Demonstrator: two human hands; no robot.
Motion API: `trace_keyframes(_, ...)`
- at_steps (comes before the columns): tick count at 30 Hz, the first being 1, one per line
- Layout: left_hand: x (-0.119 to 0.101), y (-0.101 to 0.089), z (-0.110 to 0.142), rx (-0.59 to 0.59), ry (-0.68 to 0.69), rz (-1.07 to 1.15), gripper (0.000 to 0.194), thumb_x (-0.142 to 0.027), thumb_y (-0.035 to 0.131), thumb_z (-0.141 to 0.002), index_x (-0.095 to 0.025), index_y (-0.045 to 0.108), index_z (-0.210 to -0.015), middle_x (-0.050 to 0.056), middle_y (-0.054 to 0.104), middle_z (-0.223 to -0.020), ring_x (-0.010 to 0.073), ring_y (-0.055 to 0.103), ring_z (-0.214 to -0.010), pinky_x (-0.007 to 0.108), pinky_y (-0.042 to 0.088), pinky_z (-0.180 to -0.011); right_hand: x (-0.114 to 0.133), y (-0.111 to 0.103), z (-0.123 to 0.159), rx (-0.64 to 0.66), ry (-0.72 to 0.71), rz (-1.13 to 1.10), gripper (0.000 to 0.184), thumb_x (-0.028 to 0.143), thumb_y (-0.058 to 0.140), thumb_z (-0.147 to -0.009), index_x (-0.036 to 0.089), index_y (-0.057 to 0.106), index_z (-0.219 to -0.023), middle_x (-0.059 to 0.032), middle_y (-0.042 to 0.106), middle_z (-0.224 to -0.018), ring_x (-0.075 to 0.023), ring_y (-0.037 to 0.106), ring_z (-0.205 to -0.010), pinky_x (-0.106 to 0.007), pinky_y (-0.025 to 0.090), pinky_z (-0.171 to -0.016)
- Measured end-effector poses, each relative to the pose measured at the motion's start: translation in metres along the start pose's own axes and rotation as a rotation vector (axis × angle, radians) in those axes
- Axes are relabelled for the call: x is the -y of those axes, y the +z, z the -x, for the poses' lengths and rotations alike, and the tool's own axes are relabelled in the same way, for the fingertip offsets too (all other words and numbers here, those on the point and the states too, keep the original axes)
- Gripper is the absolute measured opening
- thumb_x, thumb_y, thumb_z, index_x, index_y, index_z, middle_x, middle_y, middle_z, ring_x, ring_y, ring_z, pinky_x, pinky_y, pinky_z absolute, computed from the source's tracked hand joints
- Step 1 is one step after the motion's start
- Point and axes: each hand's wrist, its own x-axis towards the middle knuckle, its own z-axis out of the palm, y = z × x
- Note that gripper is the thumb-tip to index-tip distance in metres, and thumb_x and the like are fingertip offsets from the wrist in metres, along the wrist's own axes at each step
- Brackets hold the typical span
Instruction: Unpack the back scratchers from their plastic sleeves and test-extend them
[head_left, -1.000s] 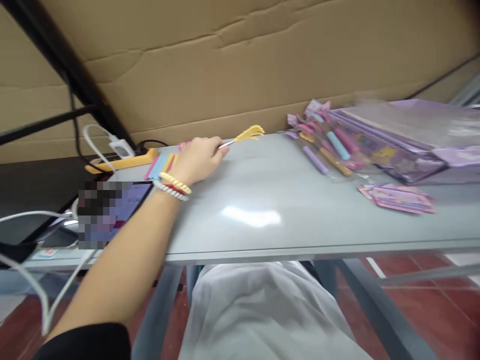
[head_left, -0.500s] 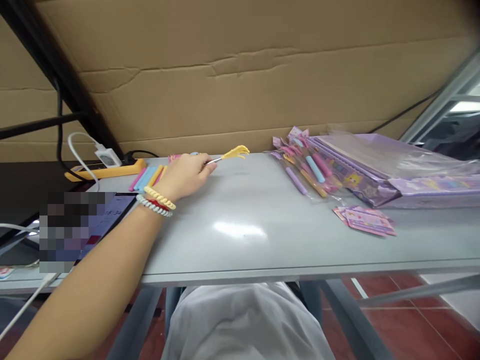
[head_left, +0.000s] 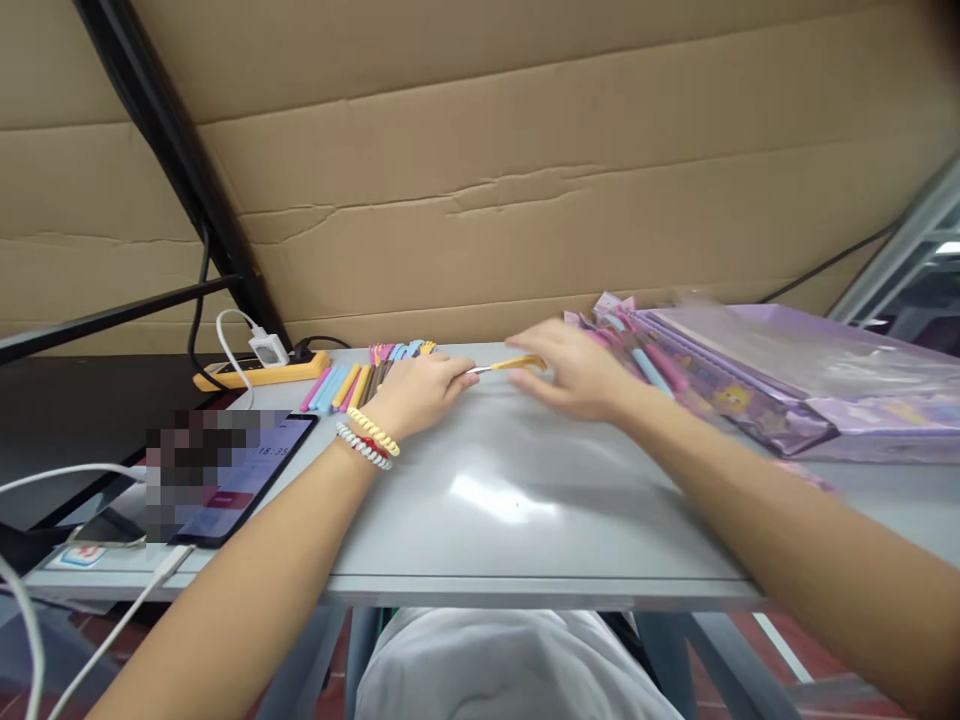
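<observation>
My left hand, with twisted bands at its wrist, is closed around a back scratcher. Its thin metal rod and yellow clawed head stick out to the right; the handle is hidden in the palm. My right hand, slightly blurred, has its thumb and fingers apart around the clawed head; whether it touches the head I cannot tell. Just left of and behind my left hand lies a row of more back scratchers with pink, blue, yellow and brown handles, clawed ends toward the cardboard.
Bagged back scratchers lie at right beside a purple box covered with clear plastic. Pink cards are mostly hidden by my right forearm. A lit tablet, a yellow power strip and white cables occupy the left. Cardboard closes off the back.
My right hand has come in from the right, reaching the clawed head. My left hand keeps its hold on the back scratcher. The camera view has shifted, uncovering more of the row.
</observation>
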Motion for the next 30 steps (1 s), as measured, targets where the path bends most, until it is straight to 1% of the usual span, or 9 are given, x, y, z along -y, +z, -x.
trace_keyframes(3, -0.002, 0.003, 0.000, 0.022, 0.018, -0.023, 0.040, -0.041, 0.031, -0.096, -0.026, 0.064, -0.111, 0.005, 0.069, -0.100, 0.0230, 0.063, -0.091, 0.031, 0.041, -0.068, 0.004, 0.010, 0.004, 0.093, 0.038, 0.019, 0.037, 0.038, 0.045, -0.092, 0.015, 0.064, -0.114, -0.0135, 0.068, -0.103, -0.0242, 0.061, -0.096, -0.037, 0.047, -0.084)
trace_keyframes(6, -0.005, 0.007, -0.001, 0.030, 0.027, -0.023, 0.040, -0.043, 0.032, -0.096, -0.024, 0.066, -0.107, 0.006, 0.070, -0.100, 0.0240, 0.063, -0.093, 0.031, 0.041, -0.067, 0.004, 0.018, 0.009, 0.125, 0.126, -0.011, 0.036, 0.033, 0.037, -0.094, 0.016, 0.068, -0.101, -0.0108, 0.070, -0.090, -0.0208, 0.061, -0.084, -0.033, 0.045, -0.076)
trace_keyframes(9, -0.009, 0.010, -0.002, 0.045, 0.042, -0.031, 0.043, -0.045, 0.030, -0.096, -0.021, 0.066, -0.097, 0.007, 0.070, -0.096, 0.0242, 0.064, -0.088, 0.031, 0.040, -0.064, 0.003, 0.020, 0.012, 0.133, 0.185, -0.137, 0.030, 0.033, 0.043, -0.091, 0.017, 0.069, -0.089, -0.0080, 0.070, -0.080, -0.0180, 0.061, -0.074, -0.030, 0.043, -0.070)
trace_keyframes(11, -0.011, 0.010, -0.003, 0.048, 0.043, -0.037, 0.045, -0.045, 0.029, -0.096, -0.020, 0.066, -0.092, 0.008, 0.070, -0.092, 0.0240, 0.064, -0.084, 0.032, 0.039, -0.063, 0.004, 0.019, 0.012, 0.097, 0.275, -0.314, 0.023, 0.037, 0.053, -0.086, 0.018, 0.067, -0.087, -0.0062, 0.070, -0.078, -0.0161, 0.060, -0.067, -0.029, 0.044, -0.065)
trace_keyframes(15, -0.007, 0.006, -0.004, -0.005, -0.005, 0.011, 0.038, -0.045, 0.033, -0.095, -0.021, 0.063, -0.093, 0.006, 0.070, -0.089, 0.0226, 0.063, -0.081, 0.031, 0.037, -0.062, 0.004, 0.013, 0.007, -0.147, 0.537, -0.765, 0.034, 0.045, 0.072, -0.069, 0.017, 0.061, -0.085, -0.0022, 0.066, -0.065, -0.0117, 0.055, -0.049, -0.026, 0.044, -0.050)
trace_keyframes(18, -0.003, 0.002, -0.004, -0.057, -0.063, 0.058, 0.038, -0.046, 0.031, -0.095, -0.021, 0.059, -0.087, 0.005, 0.068, -0.086, 0.0214, 0.062, -0.078, 0.030, 0.035, -0.060, 0.003, 0.005, 0.003, -0.423, 0.619, -0.994, 0.041, 0.046, 0.079, -0.060, 0.017, 0.058, -0.079, -0.0007, 0.064, -0.062, -0.0092, 0.052, -0.044, -0.024, 0.041, -0.045)
trace_keyframes(20, -0.004, 0.001, -0.003, -0.071, -0.079, 0.078, 0.040, -0.047, 0.028, -0.096, -0.021, 0.057, -0.084, 0.005, 0.067, -0.081, 0.0210, 0.060, -0.074, 0.029, 0.033, -0.059, 0.004, 0.003, 0.001, -0.510, 0.659, -1.138, 0.043, 0.047, 0.081, -0.057, 0.017, 0.058, -0.077, 0.0003, 0.063, -0.061, -0.0078, 0.050, -0.043, -0.023, 0.040, -0.043)
trace_keyframes(25, -0.015, 0.004, -0.004, -0.021, -0.039, 0.107, 0.042, -0.048, 0.025, -0.096, -0.022, 0.054, -0.082, 0.003, 0.061, -0.069, 0.0198, 0.055, -0.061, 0.030, 0.028, -0.054, 0.014, 0.009, 0.001, -0.370, 0.715, -1.362, 0.046, 0.055, 0.077, -0.060, 0.017, 0.062, -0.079, 0.0013, 0.061, -0.057, -0.0086, 0.050, -0.042, -0.022, 0.038, -0.040)
trace_keyframes(30, -0.004, 0.004, -0.006, 0.070, -0.020, 0.241, 0.043, -0.049, 0.025, -0.095, -0.021, 0.051, -0.075, 0.001, 0.056, -0.064, 0.0173, 0.051, -0.059, 0.028, 0.030, -0.055, 0.019, 0.012, 0.000, -0.377, 0.718, -1.369, 0.044, 0.051, 0.079, -0.061, 0.014, 0.064, -0.078, -0.0001, 0.063, -0.057, -0.0076, 0.050, -0.043, -0.022, 0.039, -0.042)
